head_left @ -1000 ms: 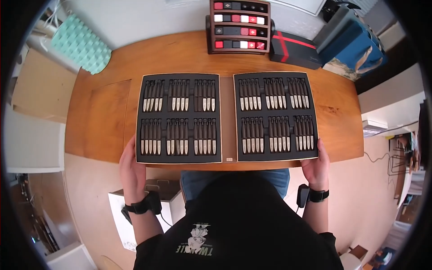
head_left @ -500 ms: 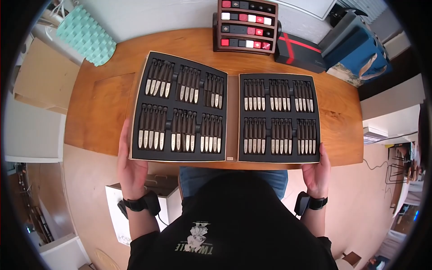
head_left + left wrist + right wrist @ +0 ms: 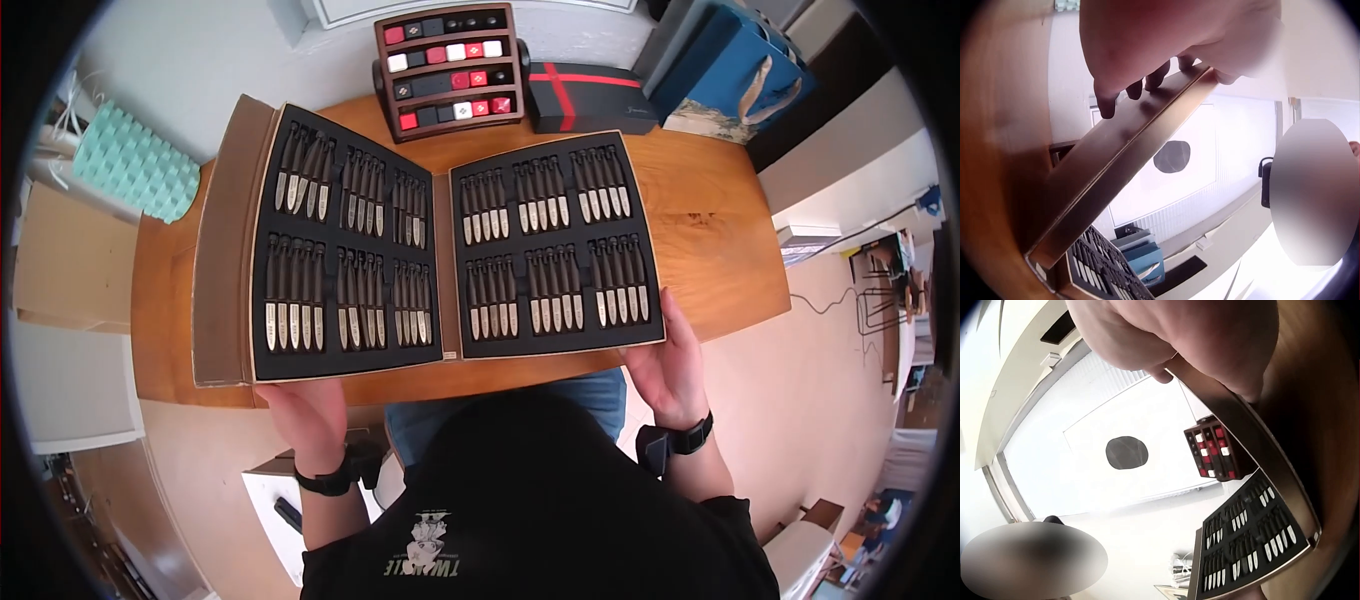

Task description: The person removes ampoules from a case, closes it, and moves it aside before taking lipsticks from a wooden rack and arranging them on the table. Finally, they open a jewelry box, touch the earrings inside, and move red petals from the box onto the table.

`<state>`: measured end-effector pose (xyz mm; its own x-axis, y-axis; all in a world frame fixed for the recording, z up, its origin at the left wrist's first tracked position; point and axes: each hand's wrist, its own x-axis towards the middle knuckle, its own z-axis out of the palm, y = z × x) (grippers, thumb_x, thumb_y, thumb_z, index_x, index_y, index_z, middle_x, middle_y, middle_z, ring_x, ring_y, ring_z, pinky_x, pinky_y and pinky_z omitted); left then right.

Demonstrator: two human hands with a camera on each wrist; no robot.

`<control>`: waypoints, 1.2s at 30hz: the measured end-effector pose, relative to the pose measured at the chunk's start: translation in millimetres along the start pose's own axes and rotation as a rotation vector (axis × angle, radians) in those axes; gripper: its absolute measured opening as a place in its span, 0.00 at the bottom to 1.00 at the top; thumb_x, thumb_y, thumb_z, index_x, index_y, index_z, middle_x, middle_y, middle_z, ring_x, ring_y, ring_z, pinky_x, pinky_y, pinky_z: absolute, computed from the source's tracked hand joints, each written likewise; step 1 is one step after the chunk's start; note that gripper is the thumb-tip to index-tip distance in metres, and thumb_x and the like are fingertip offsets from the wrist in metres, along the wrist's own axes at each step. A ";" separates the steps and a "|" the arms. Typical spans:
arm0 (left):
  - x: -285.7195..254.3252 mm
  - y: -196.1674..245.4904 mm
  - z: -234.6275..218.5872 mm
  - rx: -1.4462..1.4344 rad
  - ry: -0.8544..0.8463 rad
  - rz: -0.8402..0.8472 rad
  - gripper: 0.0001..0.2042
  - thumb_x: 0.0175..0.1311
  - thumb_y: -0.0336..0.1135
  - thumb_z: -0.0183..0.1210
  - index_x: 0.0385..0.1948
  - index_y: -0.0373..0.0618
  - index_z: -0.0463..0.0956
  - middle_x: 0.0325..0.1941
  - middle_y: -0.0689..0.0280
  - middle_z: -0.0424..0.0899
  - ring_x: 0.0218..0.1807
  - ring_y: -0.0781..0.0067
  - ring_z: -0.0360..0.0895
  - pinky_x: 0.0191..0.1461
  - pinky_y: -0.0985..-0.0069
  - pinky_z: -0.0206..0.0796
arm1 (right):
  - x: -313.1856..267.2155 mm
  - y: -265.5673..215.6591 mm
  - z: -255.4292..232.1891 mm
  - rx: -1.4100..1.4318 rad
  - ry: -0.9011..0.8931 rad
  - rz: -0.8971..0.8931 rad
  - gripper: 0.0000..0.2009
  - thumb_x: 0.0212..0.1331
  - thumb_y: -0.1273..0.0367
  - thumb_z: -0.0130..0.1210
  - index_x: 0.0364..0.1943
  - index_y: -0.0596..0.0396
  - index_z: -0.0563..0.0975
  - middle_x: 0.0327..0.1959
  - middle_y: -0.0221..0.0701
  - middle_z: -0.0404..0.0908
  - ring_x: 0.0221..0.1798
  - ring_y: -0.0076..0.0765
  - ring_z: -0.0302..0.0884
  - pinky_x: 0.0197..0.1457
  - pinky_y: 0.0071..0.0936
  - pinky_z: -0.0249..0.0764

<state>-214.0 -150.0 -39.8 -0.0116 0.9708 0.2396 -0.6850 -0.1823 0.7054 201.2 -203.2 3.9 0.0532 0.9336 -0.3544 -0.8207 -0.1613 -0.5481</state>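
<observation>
A wide book-style case [image 3: 449, 280] lies open, its two black trays holding rows of slim dark sticks with pale, rounded ends. The left tray [image 3: 335, 232] is tilted up, with a brown cover panel [image 3: 228, 250] showing along its outer side. My left hand [image 3: 312, 420] grips the left half at its lower edge; in the left wrist view its fingers [image 3: 1107, 103] bend over the case's brown side. At the lower right corner, my right hand [image 3: 672, 365] holds the right tray [image 3: 552, 243], thumb along its side and other fingers mostly hidden beneath.
Behind the case on the wooden table [image 3: 715, 260] stands a dark wooden rack [image 3: 450, 85] of red, white and black cubes. A black box with red ribbon [image 3: 600, 100] and a blue paper bag [image 3: 740, 75] are right of it. A mint-green textured container [image 3: 138, 165] stands at left.
The left half has tilted up, exposing the brown cover panel at its outer side. My left hand has shifted from the side to the lower edge. The right half now tilts somewhat too.
</observation>
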 end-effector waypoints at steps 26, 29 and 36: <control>45.0 -120.8 193.6 1.258 -0.997 0.124 0.33 0.70 0.34 0.67 0.78 0.48 0.69 0.84 0.49 0.64 0.85 0.42 0.60 0.83 0.41 0.52 | 13.4 -1.4 -16.9 0.091 -0.146 -0.019 0.22 0.86 0.59 0.40 0.73 0.55 0.70 0.76 0.33 0.73 0.78 0.38 0.68 0.82 0.43 0.63; 52.8 -114.8 181.3 1.250 -1.067 0.033 0.33 0.71 0.34 0.66 0.78 0.48 0.69 0.85 0.50 0.63 0.85 0.45 0.58 0.85 0.44 0.51 | 16.6 0.2 -30.5 0.102 -0.127 -0.003 0.22 0.85 0.58 0.41 0.73 0.54 0.71 0.75 0.33 0.74 0.77 0.37 0.70 0.81 0.43 0.65; 49.4 -78.8 120.0 1.613 -0.849 -0.068 0.39 0.63 0.38 0.73 0.78 0.46 0.68 0.86 0.48 0.59 0.87 0.41 0.54 0.87 0.46 0.46 | 26.3 0.8 -64.4 0.072 -0.078 -0.074 0.24 0.84 0.58 0.45 0.74 0.57 0.70 0.73 0.34 0.77 0.74 0.39 0.73 0.79 0.43 0.68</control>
<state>-73.1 -106.4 -3.6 0.6671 0.7426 0.0592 0.6308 -0.6053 0.4855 238.5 -199.3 -54.7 0.0728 0.9645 -0.2539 -0.8551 -0.0707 -0.5137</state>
